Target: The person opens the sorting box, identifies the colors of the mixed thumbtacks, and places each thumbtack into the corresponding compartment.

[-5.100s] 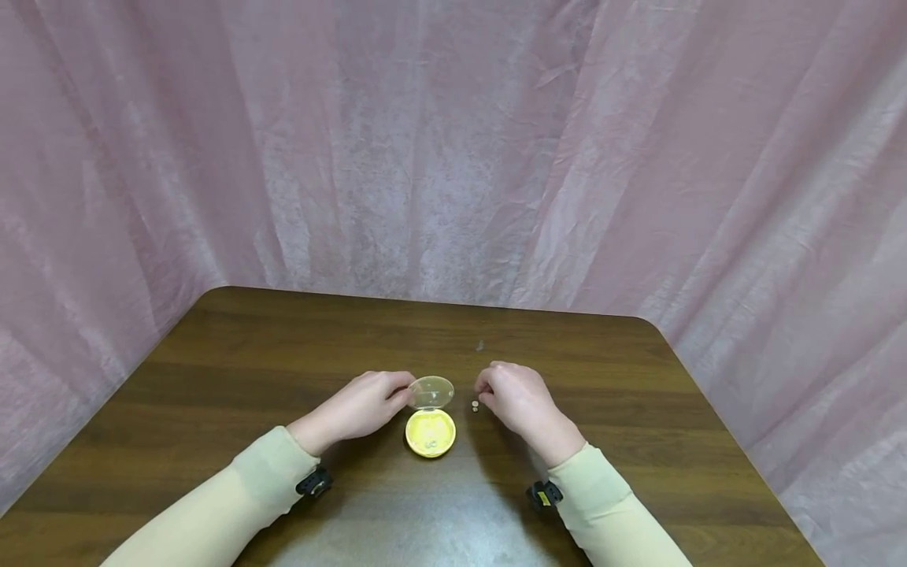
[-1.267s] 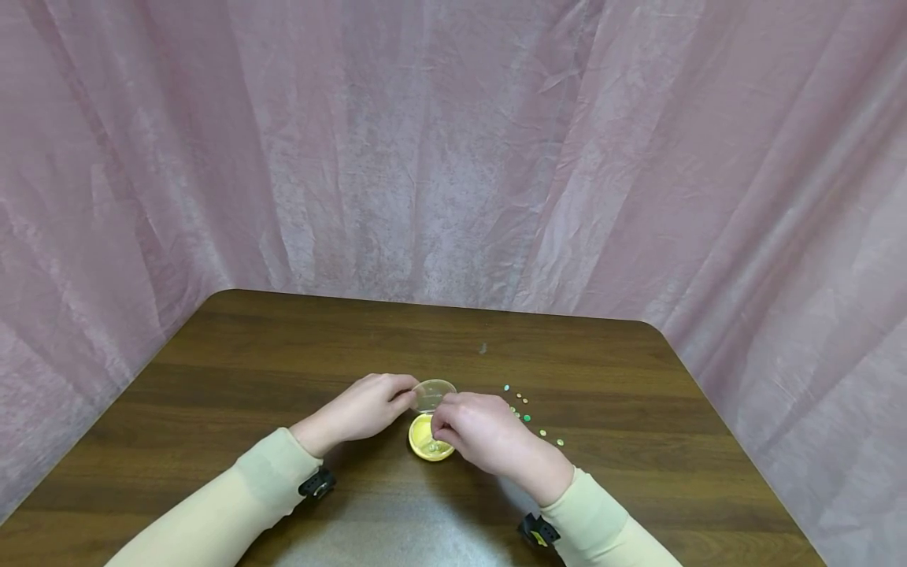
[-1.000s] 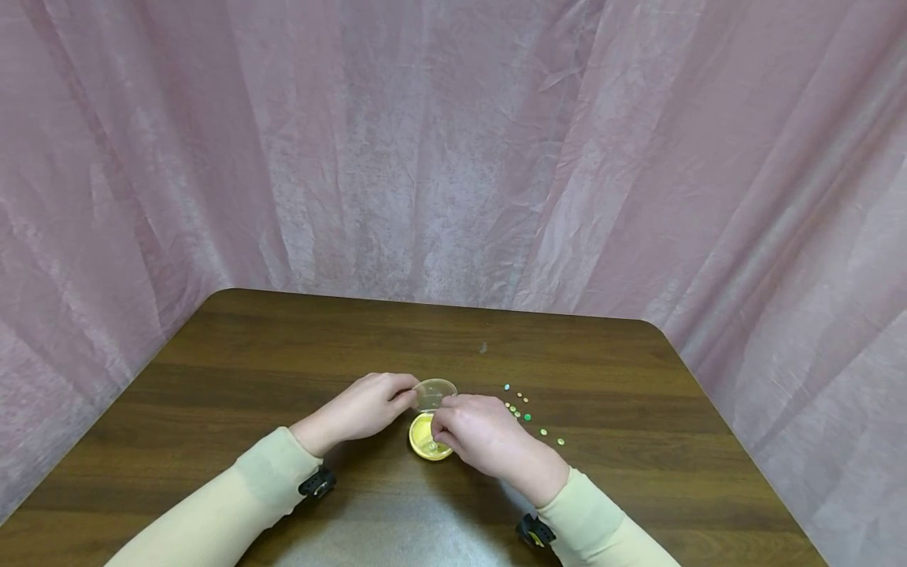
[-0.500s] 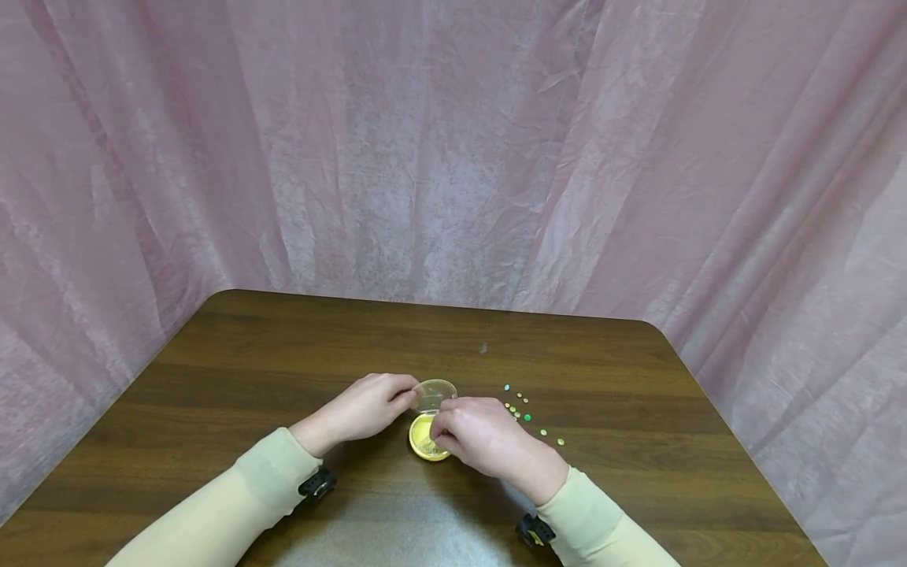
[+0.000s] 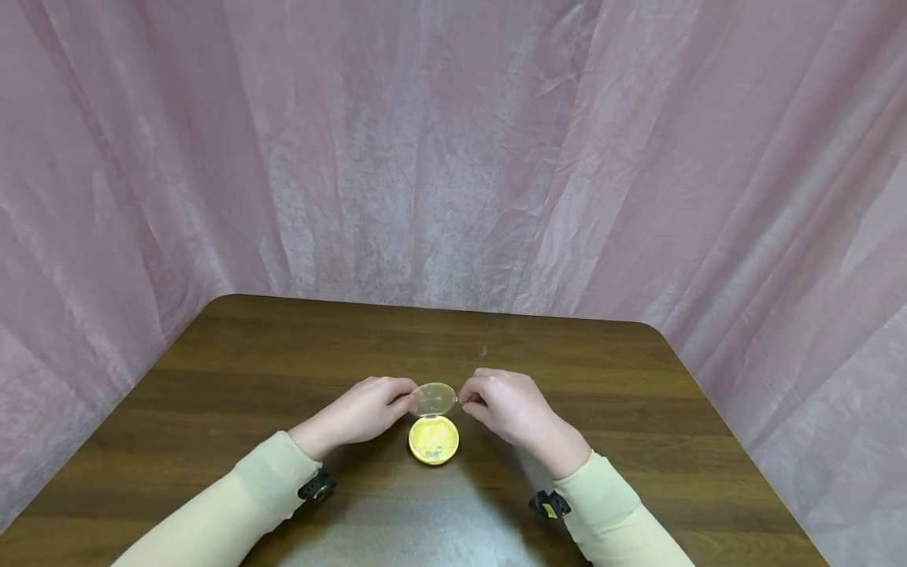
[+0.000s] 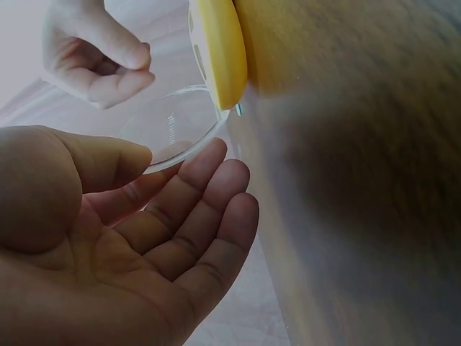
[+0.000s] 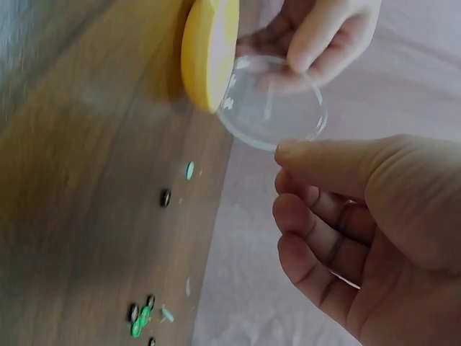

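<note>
Probably the raised clear lid (image 5: 434, 399) is where trouble could start: if the left hand (image 5: 364, 409) pulled sideways on its rim, the light yellow case (image 5: 432, 431) might skid or tip and spill the tiny pieces (image 5: 434, 453) inside. A careless sweep of the right hand (image 5: 506, 405) could also scatter the loose discs (image 7: 145, 315) on the table (image 5: 283, 354), since they look small and light.

The left thumb and index finger pinch the lid's edge, the other fingers extended beyond it. The right fingers are bent, with the thumb tip just beside the lid's opposite edge; whether they touch it or hold some tiny piece, I cannot tell.

So the lid stands between both sets of fingertips, with the case lower and nearer the person. The loose discs lie below the right fingers, apart from them.
</note>
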A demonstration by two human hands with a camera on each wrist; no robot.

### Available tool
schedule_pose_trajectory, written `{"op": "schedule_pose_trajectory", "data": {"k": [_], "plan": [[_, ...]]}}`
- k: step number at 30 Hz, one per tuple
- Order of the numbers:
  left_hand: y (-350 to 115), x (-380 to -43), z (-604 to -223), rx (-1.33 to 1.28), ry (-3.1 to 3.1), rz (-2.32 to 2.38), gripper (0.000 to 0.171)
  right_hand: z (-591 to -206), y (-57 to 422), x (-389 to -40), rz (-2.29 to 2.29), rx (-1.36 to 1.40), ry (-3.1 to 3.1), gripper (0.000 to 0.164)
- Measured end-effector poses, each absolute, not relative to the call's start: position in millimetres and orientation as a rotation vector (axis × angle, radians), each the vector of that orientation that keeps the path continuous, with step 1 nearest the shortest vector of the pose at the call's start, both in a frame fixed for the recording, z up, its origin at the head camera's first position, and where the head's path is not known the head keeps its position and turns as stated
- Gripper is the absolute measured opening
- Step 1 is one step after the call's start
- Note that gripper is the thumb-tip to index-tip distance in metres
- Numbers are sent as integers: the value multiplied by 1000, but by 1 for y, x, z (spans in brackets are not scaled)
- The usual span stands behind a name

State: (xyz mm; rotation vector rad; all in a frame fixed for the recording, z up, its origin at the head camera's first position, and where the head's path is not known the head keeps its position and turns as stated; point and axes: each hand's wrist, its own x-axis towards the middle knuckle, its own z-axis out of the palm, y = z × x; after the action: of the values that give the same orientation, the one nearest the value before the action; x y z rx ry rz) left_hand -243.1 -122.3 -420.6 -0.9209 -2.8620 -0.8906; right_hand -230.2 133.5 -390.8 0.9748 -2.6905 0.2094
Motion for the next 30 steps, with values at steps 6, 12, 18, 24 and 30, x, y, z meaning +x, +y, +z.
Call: {"op": "schedule_pose_trajectory", "data": {"k": [6,12,18,24,30], "plan": [[-122,-243,-421,-934,-2864,-903,17,-394,137,-240,175,870,-2711,7],[-122,-242,-420,-931,-2872,-910,17,-400,133,-254,136,875,-2737,7],[-123,-241,-421,-924,-2885,-909,17,-408,125,-268,78,889,-2841,6],[-122,-241,-420,-926,-2880,-908,16,-411,119,-273,7,899,-2844,4],[-123,-241,-418,-942,-2866,-884,16,-412,114,-276,-21,914,-2832,4]]}}
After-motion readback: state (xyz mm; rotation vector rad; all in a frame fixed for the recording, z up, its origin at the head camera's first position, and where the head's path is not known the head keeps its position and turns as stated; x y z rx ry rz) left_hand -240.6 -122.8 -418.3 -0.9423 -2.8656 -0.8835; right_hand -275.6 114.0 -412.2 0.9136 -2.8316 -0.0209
